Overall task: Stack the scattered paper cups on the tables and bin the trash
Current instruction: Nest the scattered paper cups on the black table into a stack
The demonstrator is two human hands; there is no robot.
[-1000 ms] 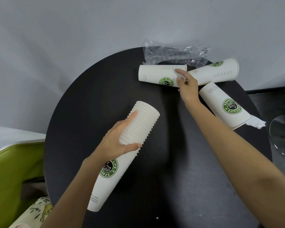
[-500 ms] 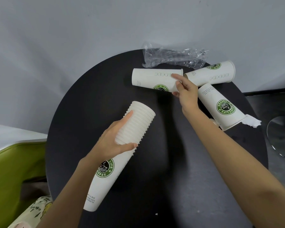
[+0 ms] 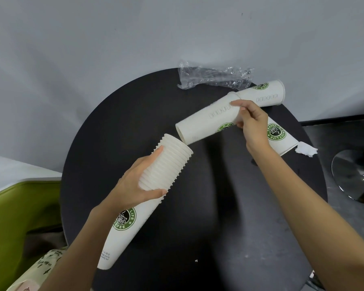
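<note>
a loose paper cup (image 3: 206,122), lying on the black table (image 3: 118,131) a second ago, is now lifted, its wide mouth just beside the cup stack (image 3: 168,162); the right hand (image 3: 253,124) pinches its narrow end, the left hand (image 3: 139,183) grips the stack, nesting likely next

Bright, even indoor light; sharp in the middle.
Soft, faint shadows across the dark surface (image 3: 198,217); small glints on clear plastic wrap (image 3: 214,77) and chrome base (image 3: 353,175); wide-angle bending and slight softness toward the edges.
</note>
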